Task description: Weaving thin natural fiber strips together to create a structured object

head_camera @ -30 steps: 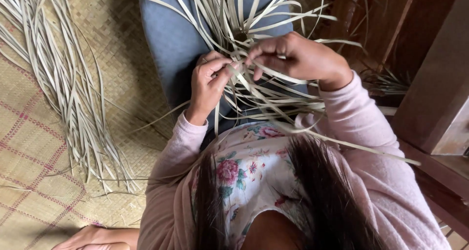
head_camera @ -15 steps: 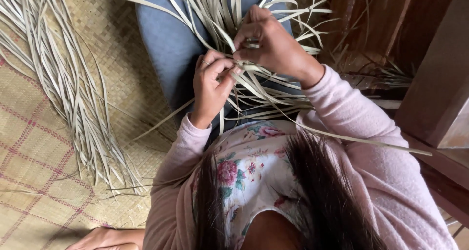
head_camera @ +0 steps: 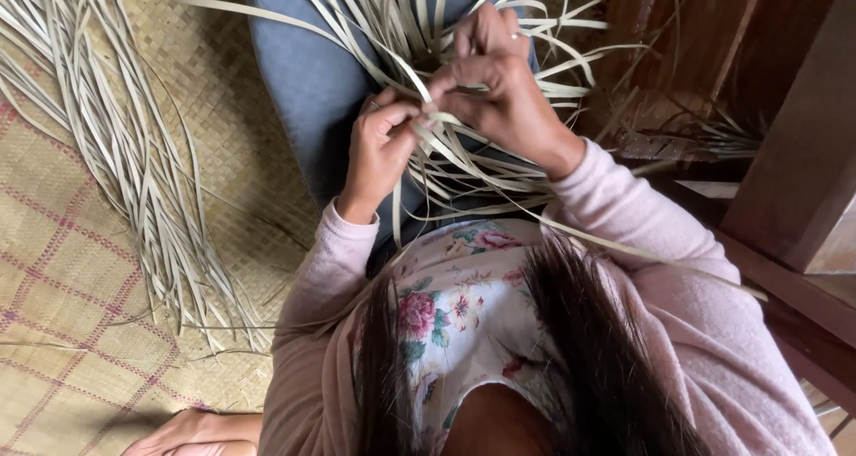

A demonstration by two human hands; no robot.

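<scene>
We see both hands meeting over the lap, where a fan of pale palm-leaf strips (head_camera: 464, 82) spreads across the blue-grey trousers (head_camera: 308, 73). The left hand (head_camera: 382, 148) is curled, thumb and forefinger pinched on a single strip (head_camera: 412, 181) that passes under the knuckles and slants down toward the floral top (head_camera: 455, 304). The right hand (head_camera: 495, 82) sits above and to the right of it, fingers bent and gripping a crossing strip just where the two hands touch; a ring shows on one finger. The relation that matters is this: the pinched strips cross right between the two thumbs, so neither hand has to reach. The rest of the fan radiates away from the body, its long axes pointing up and out toward the wooden furniture (head_camera: 802, 153).

A separate loose bundle of strips (head_camera: 134, 171) lies on the woven mat (head_camera: 62, 269), well apart to the left, running roughly along the leg; the left hand is the nearer to it. A foot (head_camera: 192, 431) shows at the bottom edge.
</scene>
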